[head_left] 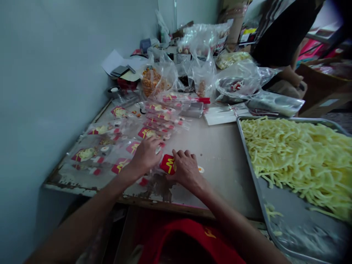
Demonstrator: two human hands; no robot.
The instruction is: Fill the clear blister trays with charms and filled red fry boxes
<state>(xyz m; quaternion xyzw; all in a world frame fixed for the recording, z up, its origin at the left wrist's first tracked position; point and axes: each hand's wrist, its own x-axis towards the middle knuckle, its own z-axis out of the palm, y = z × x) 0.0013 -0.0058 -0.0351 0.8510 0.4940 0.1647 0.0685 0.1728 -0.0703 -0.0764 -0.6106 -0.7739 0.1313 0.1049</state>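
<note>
Head: red packet [166, 164] (partly hidden)

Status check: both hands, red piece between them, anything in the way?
Right hand touching the red piece; left hand over clear packets. Tray of yellow strips at right, apart from both hands.

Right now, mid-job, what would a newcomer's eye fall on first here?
Probably the big tray at the right, heaped with yellow strips. Next, the bright red packet near the table's front edge, with the right hand on it and the left hand just to its left. Then the clear-wrapped packs spread across the table's left side.
</note>
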